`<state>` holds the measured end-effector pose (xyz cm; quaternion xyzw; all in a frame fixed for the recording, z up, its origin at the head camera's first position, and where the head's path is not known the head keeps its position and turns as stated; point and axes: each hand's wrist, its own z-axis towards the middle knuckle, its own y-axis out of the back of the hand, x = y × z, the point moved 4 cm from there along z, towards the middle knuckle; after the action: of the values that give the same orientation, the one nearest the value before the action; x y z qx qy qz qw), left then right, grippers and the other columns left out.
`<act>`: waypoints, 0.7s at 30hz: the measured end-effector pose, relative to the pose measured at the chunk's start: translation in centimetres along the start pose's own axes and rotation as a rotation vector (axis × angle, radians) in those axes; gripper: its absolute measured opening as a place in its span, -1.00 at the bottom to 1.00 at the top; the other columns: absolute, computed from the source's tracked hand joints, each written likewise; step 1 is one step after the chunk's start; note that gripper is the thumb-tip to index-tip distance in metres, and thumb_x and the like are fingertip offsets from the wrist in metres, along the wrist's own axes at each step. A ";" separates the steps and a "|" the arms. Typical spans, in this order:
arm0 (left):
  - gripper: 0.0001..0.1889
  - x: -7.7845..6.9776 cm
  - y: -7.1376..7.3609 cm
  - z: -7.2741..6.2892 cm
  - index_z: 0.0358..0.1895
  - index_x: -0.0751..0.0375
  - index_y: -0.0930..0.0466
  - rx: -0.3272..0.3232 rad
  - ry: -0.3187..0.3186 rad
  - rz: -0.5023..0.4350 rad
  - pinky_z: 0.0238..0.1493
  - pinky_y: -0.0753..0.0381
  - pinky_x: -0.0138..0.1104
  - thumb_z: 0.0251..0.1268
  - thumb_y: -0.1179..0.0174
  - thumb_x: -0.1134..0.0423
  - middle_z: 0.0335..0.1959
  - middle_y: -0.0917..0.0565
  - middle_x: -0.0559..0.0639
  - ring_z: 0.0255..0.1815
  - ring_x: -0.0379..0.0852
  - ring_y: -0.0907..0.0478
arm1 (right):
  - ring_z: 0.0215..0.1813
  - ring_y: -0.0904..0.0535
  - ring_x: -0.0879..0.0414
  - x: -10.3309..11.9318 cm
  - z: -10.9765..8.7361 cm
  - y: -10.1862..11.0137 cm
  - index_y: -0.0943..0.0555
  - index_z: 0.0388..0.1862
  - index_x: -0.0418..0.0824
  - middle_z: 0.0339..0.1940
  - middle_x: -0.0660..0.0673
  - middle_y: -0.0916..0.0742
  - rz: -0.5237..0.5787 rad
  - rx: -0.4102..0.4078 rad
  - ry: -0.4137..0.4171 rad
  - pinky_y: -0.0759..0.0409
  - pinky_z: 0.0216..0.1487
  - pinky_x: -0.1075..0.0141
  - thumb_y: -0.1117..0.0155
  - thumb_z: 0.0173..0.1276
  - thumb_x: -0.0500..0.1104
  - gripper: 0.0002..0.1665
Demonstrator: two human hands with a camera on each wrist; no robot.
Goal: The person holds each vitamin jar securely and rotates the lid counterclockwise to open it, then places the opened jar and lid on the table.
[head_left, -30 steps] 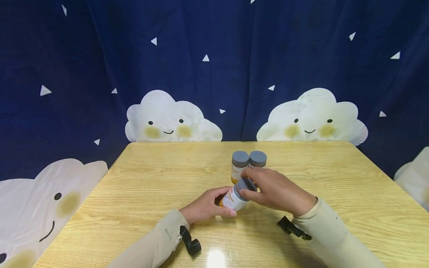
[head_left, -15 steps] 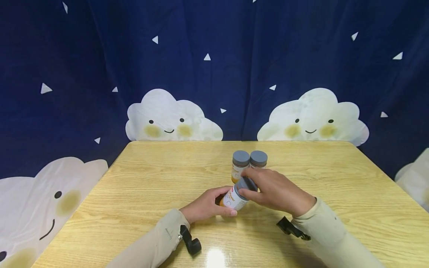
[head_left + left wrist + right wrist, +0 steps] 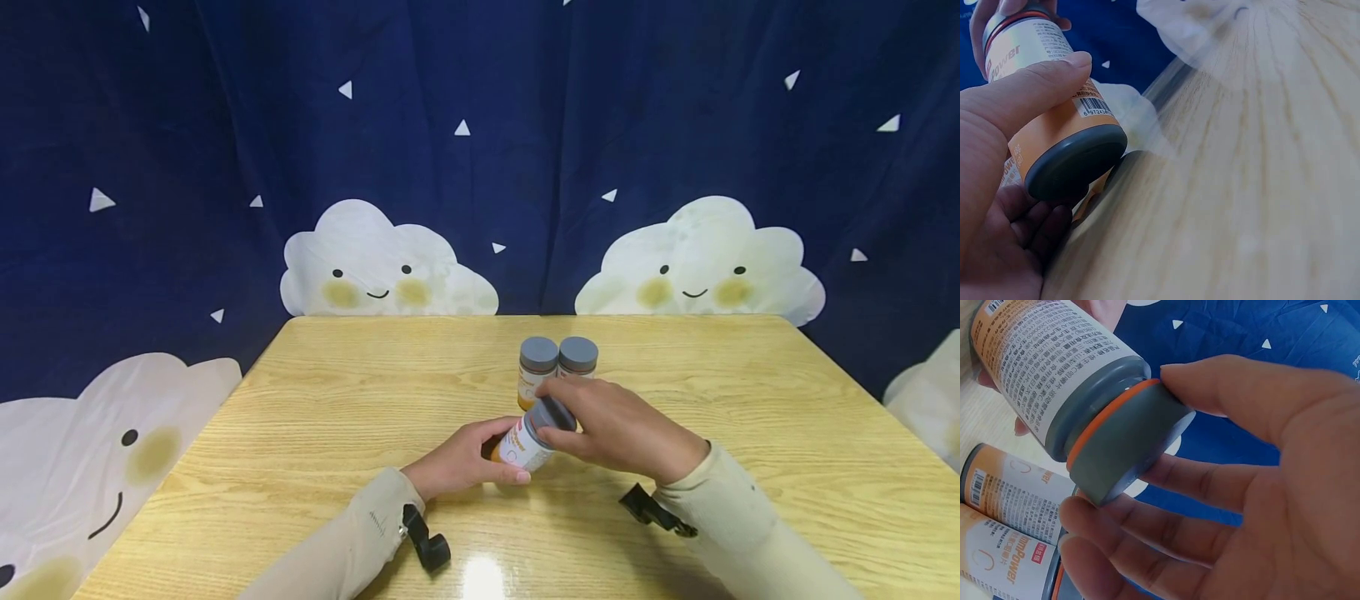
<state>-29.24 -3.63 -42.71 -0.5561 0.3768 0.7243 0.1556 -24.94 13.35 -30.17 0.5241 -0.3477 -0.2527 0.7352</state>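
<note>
A supplement bottle (image 3: pixel 521 448) with a white and orange label is held tilted, its lid end up and to the right, over the middle of the table. My left hand (image 3: pixel 467 461) grips its body near the base, with the thumb (image 3: pixel 1047 87) across the label. The right hand (image 3: pixel 626 427) holds the grey lid (image 3: pixel 1132 440) between thumb and fingers. An orange ring edges the lid, and a strip of the neck shows beside it in the right wrist view. In the left wrist view the dark base (image 3: pixel 1079 162) faces the camera.
Just behind the hands, two matching bottles stand upright side by side, a left bottle (image 3: pixel 537 379) and a right bottle (image 3: pixel 577 357) partly hidden by my right hand. The wooden table (image 3: pixel 360 375) ends at a dark blue curtain (image 3: pixel 420 142) with cloud prints.
My right fingers have shifted slightly on the lid. The left hand, the held bottle and the two standing bottles keep nearly the same places.
</note>
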 end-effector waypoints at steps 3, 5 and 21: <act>-0.41 0.0 0.0 -0.1 0.29 -0.27 -0.40 -0.005 0.005 0.000 0.04 -0.53 -0.31 0.18 -0.37 0.11 0.01 -0.59 -0.16 0.00 -0.18 -0.54 | -0.27 -0.53 0.18 0.0 0.1 -0.1 -0.57 0.03 -0.07 -0.17 0.06 -0.65 0.003 -0.006 -0.011 -0.49 -0.28 0.26 -0.32 0.31 0.04 -0.63; -0.41 0.0 0.0 -0.1 0.30 -0.26 -0.39 -0.005 0.004 -0.005 0.04 -0.53 -0.31 0.19 -0.37 0.11 0.02 -0.59 -0.16 0.00 -0.18 -0.54 | -0.29 -0.53 0.17 0.0 0.1 -0.1 -0.57 0.01 -0.05 -0.20 0.08 -0.65 0.001 -0.015 -0.015 -0.48 -0.31 0.27 -0.31 0.31 0.06 -0.63; -0.38 0.1 0.0 -0.1 0.32 -0.29 -0.36 -0.006 0.004 0.013 0.03 -0.53 -0.31 0.19 -0.36 0.08 0.03 -0.58 -0.18 0.00 -0.19 -0.54 | -0.40 -0.49 0.24 -0.2 0.0 -0.1 -0.57 -0.06 -0.03 -0.29 0.11 -0.66 0.009 -0.029 -0.061 -0.45 -0.41 0.28 -0.29 0.31 0.14 -0.65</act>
<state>-29.23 -3.70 -42.79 -0.5554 0.3785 0.7255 0.1483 -25.08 13.45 -30.34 0.5039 -0.3686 -0.2705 0.7328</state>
